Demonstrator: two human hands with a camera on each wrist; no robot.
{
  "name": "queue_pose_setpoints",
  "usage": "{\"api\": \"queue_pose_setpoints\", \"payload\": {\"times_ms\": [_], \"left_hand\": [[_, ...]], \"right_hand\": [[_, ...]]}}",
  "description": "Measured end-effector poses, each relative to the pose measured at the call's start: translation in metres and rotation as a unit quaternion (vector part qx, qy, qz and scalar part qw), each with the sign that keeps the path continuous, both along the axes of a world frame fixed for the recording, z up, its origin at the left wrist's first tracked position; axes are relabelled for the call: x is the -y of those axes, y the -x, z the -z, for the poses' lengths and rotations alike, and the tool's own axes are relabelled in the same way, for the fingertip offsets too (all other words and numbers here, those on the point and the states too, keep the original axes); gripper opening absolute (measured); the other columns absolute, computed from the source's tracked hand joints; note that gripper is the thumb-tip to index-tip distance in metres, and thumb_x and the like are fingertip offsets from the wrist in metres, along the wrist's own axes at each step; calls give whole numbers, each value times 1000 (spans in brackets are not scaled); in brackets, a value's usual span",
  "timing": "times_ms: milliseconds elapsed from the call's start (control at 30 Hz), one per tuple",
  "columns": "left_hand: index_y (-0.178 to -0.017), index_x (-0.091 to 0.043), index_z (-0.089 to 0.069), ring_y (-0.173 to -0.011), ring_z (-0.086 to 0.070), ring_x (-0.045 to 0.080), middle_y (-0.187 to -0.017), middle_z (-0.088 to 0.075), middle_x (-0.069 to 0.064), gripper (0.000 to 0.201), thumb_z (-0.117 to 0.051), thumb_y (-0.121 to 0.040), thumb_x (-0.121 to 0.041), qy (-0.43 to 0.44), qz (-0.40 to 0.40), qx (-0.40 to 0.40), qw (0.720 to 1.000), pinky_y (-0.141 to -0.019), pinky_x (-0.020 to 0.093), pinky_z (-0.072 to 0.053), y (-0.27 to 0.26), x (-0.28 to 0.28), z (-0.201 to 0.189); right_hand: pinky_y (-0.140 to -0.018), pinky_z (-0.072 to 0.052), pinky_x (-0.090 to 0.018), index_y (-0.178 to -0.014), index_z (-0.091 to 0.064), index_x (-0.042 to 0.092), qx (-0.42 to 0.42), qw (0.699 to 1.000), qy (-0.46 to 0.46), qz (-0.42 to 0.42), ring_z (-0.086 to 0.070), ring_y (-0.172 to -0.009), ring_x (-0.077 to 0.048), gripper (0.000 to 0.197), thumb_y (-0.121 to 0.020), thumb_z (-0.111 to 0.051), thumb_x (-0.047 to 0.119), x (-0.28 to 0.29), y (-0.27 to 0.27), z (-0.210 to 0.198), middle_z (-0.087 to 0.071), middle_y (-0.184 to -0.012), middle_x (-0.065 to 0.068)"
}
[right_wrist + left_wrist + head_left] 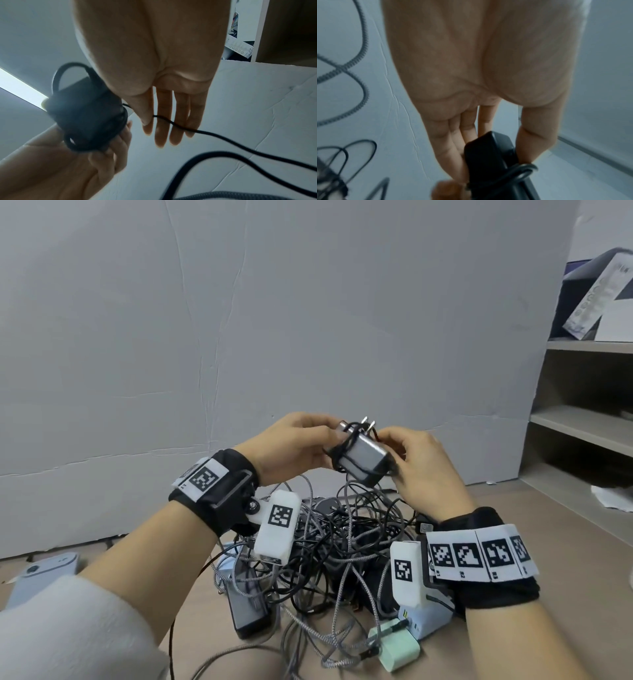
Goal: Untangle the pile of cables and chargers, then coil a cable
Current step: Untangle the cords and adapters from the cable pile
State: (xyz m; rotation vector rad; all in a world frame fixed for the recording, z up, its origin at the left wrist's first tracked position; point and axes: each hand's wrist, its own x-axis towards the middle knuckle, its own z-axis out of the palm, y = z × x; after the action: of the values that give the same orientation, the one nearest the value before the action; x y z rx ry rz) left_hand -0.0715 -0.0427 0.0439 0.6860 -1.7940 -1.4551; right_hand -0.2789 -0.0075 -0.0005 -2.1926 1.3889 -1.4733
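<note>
charger (363, 457), cable-wrapped, no readable label, clamped between left hand (294, 447) and right hand (423, 470) fingers.

From my head view, the pile of cables (342, 546) hides its lower chargers. My left hand (294, 446) covers the charger's (363, 457) far end. The left wrist picture is blurred.

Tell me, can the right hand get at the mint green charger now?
Probably not yet: the right hand is busy with the black charger. The mint green charger lies exposed at the pile's near edge.
</note>
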Motion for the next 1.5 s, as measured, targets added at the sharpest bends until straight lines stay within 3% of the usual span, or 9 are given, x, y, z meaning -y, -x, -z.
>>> {"api": "queue_pose_setpoints", "payload": {"times_ms": [100,200,333,467,700,933,1133,1300,1500], "left_hand": [[-118,8,-61,-95,-61,26,-111,-54,22,35,-53,-90,-11,-11,28,-48,998,-84,33,-57,3,-2,-4],[-131,15,-50,-95,-66,24,-110,-62,19,47,-52,-93,-14,-24,38,-100,994,-86,31,-55,8,-4,-8],[-113,1,-62,-94,-69,23,-103,-69,12,21,-58,-98,-14,-15,1,-168,986,-84,30,-55,19,-3,-9],[-112,7,-63,-93,-71,23,-100,-71,13,21,-61,-98,-7,26,-112,-182,977,-83,30,-57,28,5,-5],[-112,-9,-65,-91,-73,23,-107,-73,9,30,-79,-87,-14,181,-271,-5,946,-82,35,-60,27,17,5],[-131,-20,-64,-99,-67,13,-108,-69,-2,45,-74,-87,-13,323,-243,215,889,-96,36,-55,5,19,-2],[-129,-16,-67,-91,-69,13,-99,-75,-5,39,-65,-90,-14,193,-110,239,945,-89,29,-53,-5,8,-11],[-129,-3,-64,-111,-62,30,-127,-65,24,45,-56,-84,-9,74,-31,107,991,-101,47,-49,-10,6,-8],[-129,0,-62,-116,-57,33,-125,-61,19,41,-57,-89,-11,14,15,40,999,-106,52,-42,-11,5,-6]], "right_hand": [[-63,-42,-32,-78,-62,28,-29,999,-14,-17,-58,-71,-10,30,-97,-49,9,0,-1,4,-65,-74,8],[-68,-44,-20,-97,-68,19,-33,998,-60,11,-63,-79,-9,20,-101,-48,17,5,-4,6,-71,-86,8],[-59,-39,-9,-121,-58,28,-45,989,-140,20,-60,-71,3,25,-101,-48,18,6,-10,8,-73,-89,6],[-72,-46,-23,-139,-51,28,-70,987,-142,15,-65,-83,-10,38,-102,-47,19,-1,-23,6,-72,-95,2],[-65,-46,-37,-109,-63,18,-85,993,-79,5,-55,-67,-17,16,-97,-52,17,-10,-34,-2,-59,-64,-2],[-78,-41,-22,-118,-69,25,-24,999,28,35,-54,-82,-6,27,-95,-62,12,-16,-20,-13,-62,-95,9],[-73,-43,-8,-100,-75,22,33,996,70,46,-59,-85,0,13,-93,-69,13,-8,-13,-11,-67,-92,12],[-76,-59,-39,-98,-74,22,98,994,44,37,-65,-79,-8,10,-97,-65,19,-4,-9,-6,-69,-85,13],[-72,-56,-28,-100,-73,19,108,994,13,20,-65,-72,-6,15,-101,-58,20,-2,-9,-2,-70,-77,5]]}}
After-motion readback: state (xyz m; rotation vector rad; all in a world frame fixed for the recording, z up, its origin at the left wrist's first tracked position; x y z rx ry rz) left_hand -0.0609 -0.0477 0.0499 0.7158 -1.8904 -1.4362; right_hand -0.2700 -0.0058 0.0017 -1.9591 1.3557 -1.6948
